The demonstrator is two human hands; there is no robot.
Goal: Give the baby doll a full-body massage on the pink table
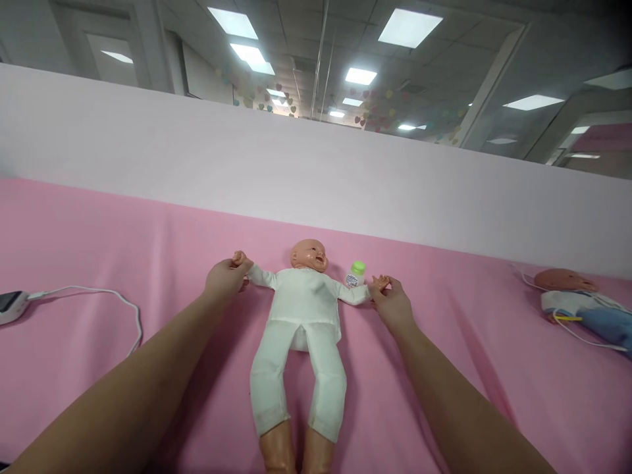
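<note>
A baby doll [306, 306] with a white cloth body and plastic head, hands and lower legs lies on its back, its head away from me. Its arms are stretched out to both sides. At the left, my left hand [224, 280] is closed around the doll's hand, the fingers partly hidden. My right hand [394, 303] pinches the doll's other hand at the right. Just beyond that arm stands a small bottle [355, 273] with a green cap, close to the doll's shoulder and untouched.
Pink cloth [197, 230] covers the surface, which ends at a white wall [316, 171] with glass above. A white device [14, 307] with a cable [126, 299] lies far left. Another doll [587, 306] in blue and white, with thin tubing around it, lies far right.
</note>
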